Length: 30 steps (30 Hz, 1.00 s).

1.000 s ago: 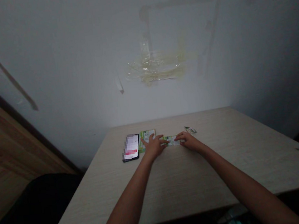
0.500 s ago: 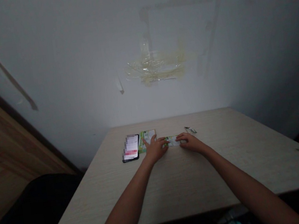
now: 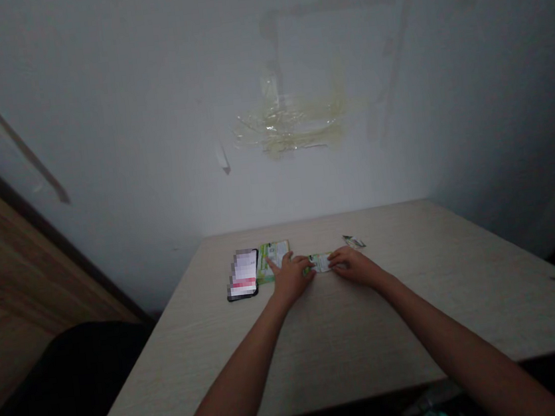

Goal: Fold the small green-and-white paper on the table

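Observation:
A small green-and-white printed packet (image 3: 320,262) lies on the table between my two hands. My left hand (image 3: 291,278) has its thumb and front fingers closed on the packet's left end, while its other fingers spread toward a larger green-and-white printed packet (image 3: 273,253). At the right end, the fingertips of my right hand (image 3: 354,265) pinch the small packet's edge. Both ends of it are covered by my fingers. Whether it is a sachet or folded paper is hard to make out in the dim light.
A phone (image 3: 244,275) with a lit, partly blurred screen lies left of the larger packet. A small dark-and-white printed scrap (image 3: 354,241) is behind my right hand. The table (image 3: 353,346) meets a wall (image 3: 157,115) with tape remnants. A dark object (image 3: 72,385) stands at left.
My right fingertips have shifted slightly and drawn closer together on the packet's right end. The left fingers have moved a little to the right over its left end.

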### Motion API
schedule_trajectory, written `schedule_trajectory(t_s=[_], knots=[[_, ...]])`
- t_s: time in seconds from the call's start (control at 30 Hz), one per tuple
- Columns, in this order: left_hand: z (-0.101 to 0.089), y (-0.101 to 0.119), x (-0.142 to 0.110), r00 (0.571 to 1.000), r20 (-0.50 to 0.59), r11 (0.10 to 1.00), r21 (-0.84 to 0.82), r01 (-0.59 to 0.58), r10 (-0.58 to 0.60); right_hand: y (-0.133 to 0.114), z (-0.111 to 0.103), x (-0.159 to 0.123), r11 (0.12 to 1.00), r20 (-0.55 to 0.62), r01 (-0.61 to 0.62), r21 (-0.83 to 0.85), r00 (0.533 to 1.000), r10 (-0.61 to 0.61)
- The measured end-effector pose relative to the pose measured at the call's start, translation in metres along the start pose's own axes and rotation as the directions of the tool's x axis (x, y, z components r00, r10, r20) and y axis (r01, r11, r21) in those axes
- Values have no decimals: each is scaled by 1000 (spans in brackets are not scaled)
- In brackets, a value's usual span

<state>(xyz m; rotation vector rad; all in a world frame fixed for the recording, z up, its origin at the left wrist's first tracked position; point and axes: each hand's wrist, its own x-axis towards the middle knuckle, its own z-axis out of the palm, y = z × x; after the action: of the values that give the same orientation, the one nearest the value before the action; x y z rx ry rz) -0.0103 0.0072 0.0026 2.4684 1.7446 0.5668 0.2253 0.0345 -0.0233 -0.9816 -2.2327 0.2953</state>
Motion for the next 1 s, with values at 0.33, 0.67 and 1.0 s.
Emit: schedule_trajectory(t_s=[0.33,0.67,1.0], knots=[[1,7,-2,999,-16,999,-11,31,-32,-4,-13,9,991,55,-8,-136,998,16],[0,8,-2,999,-22,998,-45,44,-45,-11,-6,9,994,-11,-20,-110,1000,19],[1,9,-1,998,-21,996,-66,64,-65,-1,15,17,992,-53,-105,-75,993,101]])
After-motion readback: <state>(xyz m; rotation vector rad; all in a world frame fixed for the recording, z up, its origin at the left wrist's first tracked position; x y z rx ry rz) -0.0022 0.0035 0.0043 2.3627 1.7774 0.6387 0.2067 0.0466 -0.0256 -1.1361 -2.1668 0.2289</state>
